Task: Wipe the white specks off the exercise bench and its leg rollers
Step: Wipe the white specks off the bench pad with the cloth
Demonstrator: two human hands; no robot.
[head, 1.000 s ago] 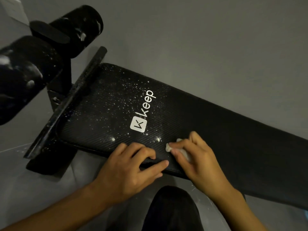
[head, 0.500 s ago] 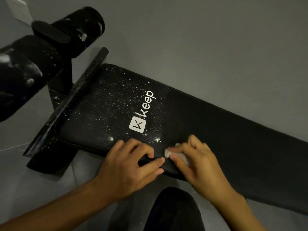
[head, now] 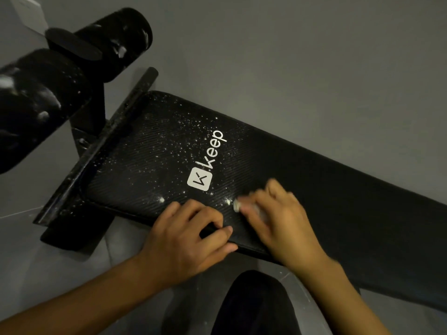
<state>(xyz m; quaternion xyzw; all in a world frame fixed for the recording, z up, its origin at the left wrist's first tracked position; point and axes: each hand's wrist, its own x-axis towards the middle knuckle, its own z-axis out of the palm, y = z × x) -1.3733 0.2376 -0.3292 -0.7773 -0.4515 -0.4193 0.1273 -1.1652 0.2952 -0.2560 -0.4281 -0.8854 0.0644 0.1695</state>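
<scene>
The black exercise bench (head: 326,189) runs from centre to lower right, with a white "keep" logo and white specks scattered over its left end. My right hand (head: 280,221) is shut on a small white cloth (head: 236,204) and presses it on the pad just right of the logo; the hand is motion-blurred. My left hand (head: 191,235) rests on the bench's near edge, fingers curled over it. Two black leg rollers, one near (head: 33,100) and one far (head: 121,37), sit at upper left with white smears.
A speckled black crossbar (head: 101,146) lies across the bench's left end above its base (head: 70,235). Grey floor surrounds the bench. A dark knee (head: 246,308) is at the bottom centre. A white sheet (head: 29,13) lies in the top left corner.
My right hand has slid the cloth up and slightly left across the pad, toward the specks beside the logo. My left hand has stayed on the bench edge.
</scene>
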